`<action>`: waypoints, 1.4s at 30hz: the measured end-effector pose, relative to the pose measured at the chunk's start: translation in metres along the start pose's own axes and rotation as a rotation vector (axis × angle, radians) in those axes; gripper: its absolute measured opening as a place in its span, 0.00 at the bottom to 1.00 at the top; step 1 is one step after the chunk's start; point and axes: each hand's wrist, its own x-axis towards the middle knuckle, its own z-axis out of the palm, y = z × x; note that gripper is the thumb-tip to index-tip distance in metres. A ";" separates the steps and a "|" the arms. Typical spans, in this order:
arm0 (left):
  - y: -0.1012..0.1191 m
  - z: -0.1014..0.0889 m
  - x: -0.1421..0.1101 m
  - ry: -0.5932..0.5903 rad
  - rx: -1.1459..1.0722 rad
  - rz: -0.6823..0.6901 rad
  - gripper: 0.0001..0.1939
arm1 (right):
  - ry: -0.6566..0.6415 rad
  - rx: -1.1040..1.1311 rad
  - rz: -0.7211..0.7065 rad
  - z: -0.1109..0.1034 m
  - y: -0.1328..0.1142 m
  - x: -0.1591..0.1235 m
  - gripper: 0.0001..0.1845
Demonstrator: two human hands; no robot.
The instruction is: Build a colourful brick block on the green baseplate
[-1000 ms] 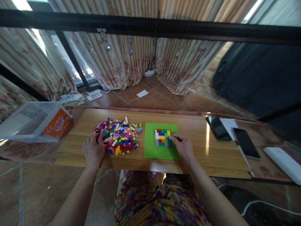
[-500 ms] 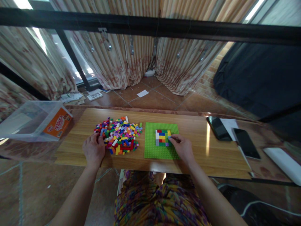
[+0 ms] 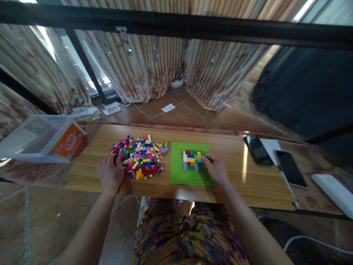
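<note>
A small mosaic of colored toy bricks (image 3: 190,161) sits on a green baseplate (image 3: 176,176), with white, red, blue, yellow and green pieces among it. At its right side, my right hand (image 3: 217,170) has thumb and index fingertip just beside a blue brick (image 3: 199,160); no piece shows between them. The palm side of this hand is hidden. My left hand (image 3: 111,173) rests at the left edge of a pile of loose toy bricks (image 3: 143,154), fingers loosely bent and reaching to the nearest pieces. Nothing held is visible there.
A clear plastic box (image 3: 41,140) with an orange label stands at the left end of the wooden board (image 3: 91,162). Two dark phones (image 3: 257,150) and a white object (image 3: 332,193) lie at the right. A dark rail (image 3: 176,24) crosses above the curtains.
My right fingertips have drawn back slightly to the right from the mosaic, leaving the blue brick at its right side in plainer view. My left hand stays by the pile.
</note>
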 end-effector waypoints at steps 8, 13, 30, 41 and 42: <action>0.000 0.000 0.001 -0.010 -0.003 -0.011 0.18 | 0.044 -0.215 -0.045 0.003 -0.010 0.000 0.19; 0.000 0.000 0.000 0.001 -0.003 -0.020 0.18 | 0.044 -0.257 -0.028 0.004 -0.009 0.001 0.19; -0.001 0.001 -0.001 -0.004 -0.016 -0.013 0.17 | 0.025 0.204 0.151 -0.005 -0.001 -0.002 0.27; -0.004 0.006 -0.004 0.047 -0.015 0.006 0.15 | -0.169 0.045 -0.390 0.054 -0.051 -0.073 0.14; -0.004 0.006 -0.004 0.048 -0.016 0.006 0.15 | -0.230 0.024 -0.437 0.064 -0.054 -0.081 0.13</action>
